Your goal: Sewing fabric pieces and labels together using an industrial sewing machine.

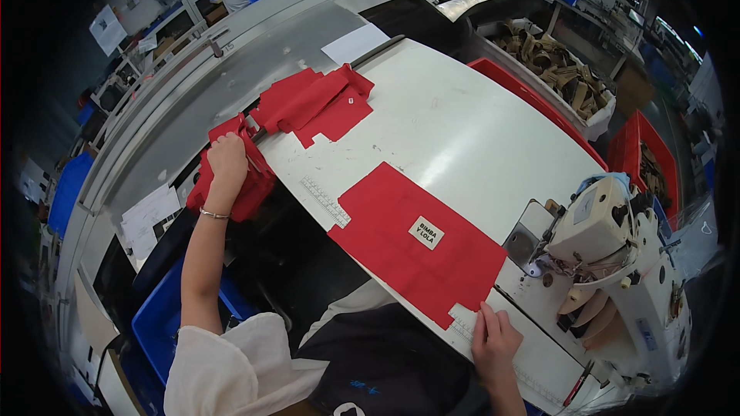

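A flat red fabric panel (393, 243) with notched corners and a small pale label (425, 233) lies on the white sewing table. My right hand (497, 343) is closed, its thumb and fingertips pinching the panel's near right corner. Over at the left, my left hand (229, 160) grips a bunched pile of red fabric pieces (245, 192) hanging past the table's edge; the fingertips are partly hidden in the cloth. Just beyond that hand lie more folded red pieces (316, 104), one with a tiny white tag.
A white sewing machine (593, 223) stands at the table's (462, 108) right end, with a red pen (578, 385) near it. Ruler strips run along the near edge. Red bins and a bin of brown strips (555, 62) sit beyond. A blue bin (158, 320) is below left; another person works far off.
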`<action>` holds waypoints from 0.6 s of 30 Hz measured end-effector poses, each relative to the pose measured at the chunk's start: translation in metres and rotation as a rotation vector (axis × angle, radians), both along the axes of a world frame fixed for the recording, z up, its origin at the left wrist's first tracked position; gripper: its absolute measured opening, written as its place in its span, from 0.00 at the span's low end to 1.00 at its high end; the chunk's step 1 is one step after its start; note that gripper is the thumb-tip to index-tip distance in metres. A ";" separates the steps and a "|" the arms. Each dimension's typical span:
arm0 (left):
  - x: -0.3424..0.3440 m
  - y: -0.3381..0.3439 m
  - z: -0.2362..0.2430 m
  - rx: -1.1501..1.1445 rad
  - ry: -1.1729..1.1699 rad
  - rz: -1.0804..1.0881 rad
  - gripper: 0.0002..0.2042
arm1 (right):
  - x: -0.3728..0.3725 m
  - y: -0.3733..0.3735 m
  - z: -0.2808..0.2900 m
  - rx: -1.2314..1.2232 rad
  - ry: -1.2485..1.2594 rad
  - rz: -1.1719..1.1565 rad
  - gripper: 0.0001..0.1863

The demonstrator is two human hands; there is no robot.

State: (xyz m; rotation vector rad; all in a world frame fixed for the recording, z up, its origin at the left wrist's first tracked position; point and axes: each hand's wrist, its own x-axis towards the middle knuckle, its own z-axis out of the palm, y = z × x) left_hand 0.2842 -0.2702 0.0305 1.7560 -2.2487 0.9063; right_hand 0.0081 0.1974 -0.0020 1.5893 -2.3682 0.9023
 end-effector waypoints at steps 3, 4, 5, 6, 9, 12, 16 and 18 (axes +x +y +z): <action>0.003 -0.004 0.015 0.106 0.039 -0.016 0.06 | -0.001 0.001 0.000 0.015 0.023 0.001 0.10; 0.003 -0.005 0.017 0.108 0.042 -0.027 0.06 | -0.001 0.002 0.000 0.022 0.038 0.008 0.10; 0.006 -0.006 0.020 0.102 0.093 -0.040 0.06 | -0.001 0.002 0.000 0.022 0.039 0.001 0.10; 0.008 -0.008 0.021 0.097 0.145 -0.053 0.07 | -0.001 0.003 -0.001 0.019 0.047 0.000 0.10; 0.024 -0.025 0.017 0.129 0.164 -0.081 0.07 | -0.002 0.003 -0.001 0.022 0.058 -0.001 0.10; 0.056 -0.054 0.028 0.213 0.452 -0.158 0.04 | -0.001 0.003 0.001 0.029 0.062 0.005 0.10; 0.142 -0.101 0.080 0.441 1.004 -0.197 0.07 | -0.001 -0.001 0.001 -0.004 0.053 0.049 0.11; 0.114 -0.076 0.098 0.721 1.547 -0.536 0.10 | -0.002 -0.003 0.002 -0.009 0.037 0.024 0.11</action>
